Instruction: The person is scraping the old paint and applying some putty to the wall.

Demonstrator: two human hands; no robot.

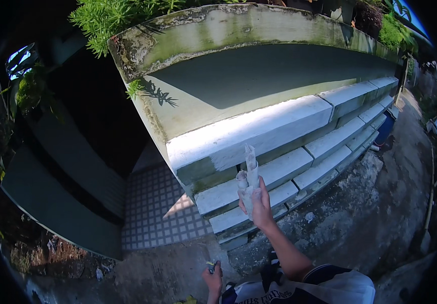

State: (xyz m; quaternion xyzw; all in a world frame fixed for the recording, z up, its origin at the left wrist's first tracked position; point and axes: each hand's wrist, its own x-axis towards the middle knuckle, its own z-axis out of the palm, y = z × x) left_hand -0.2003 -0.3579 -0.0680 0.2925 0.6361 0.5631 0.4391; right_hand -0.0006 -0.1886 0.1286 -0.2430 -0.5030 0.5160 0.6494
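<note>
My right hand [260, 207] is closed on a white, paint-smeared bundle [251, 167] of tube-like pieces, held upright in front of a stepped masonry ledge. The ledge's upper tier [274, 114] is partly coated white, with grey-green patches showing on its front face. Lower tiers [330, 147] also have white tops. Low at the bottom centre, my left hand [213, 277] is closed round a small dark object [210, 266] with a yellow part, too small to name.
A mossy planter wall [254, 23] with plants tops the ledge. At left are a dark doorway, tiled floor [152, 223] and grey-green wall [56, 197]. A concrete path [391, 192] curves along the right, where a blue container [383, 131] stands by the ledge's far end.
</note>
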